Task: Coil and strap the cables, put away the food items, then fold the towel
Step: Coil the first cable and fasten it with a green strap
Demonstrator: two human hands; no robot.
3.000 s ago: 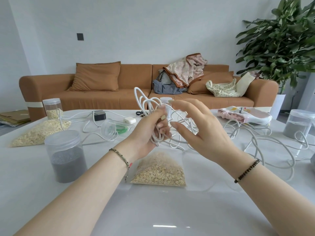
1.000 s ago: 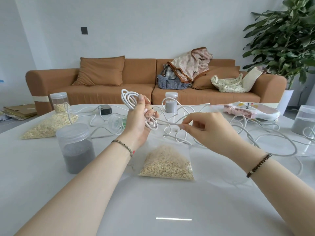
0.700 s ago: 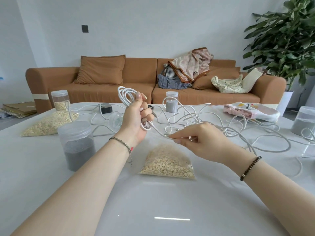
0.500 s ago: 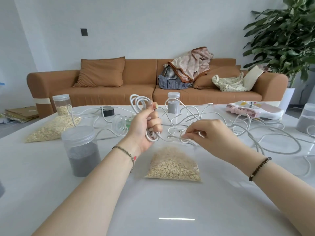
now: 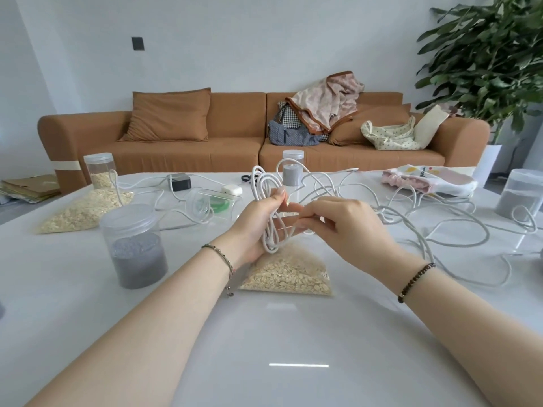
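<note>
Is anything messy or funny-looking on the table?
Yes. The white cable sprawls in loose, tangled loops over the right side of the table, up to the grey jar. Only the part in the left hand is coiled. A clear jar lies on its side left of that hand.

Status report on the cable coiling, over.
Left grip holds white cable coil. Right grip pinches next strand. Loose cable tangled over table, oat bag below hands.

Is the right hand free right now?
No, the right hand pinches the white cable coiled in the left hand.
</note>
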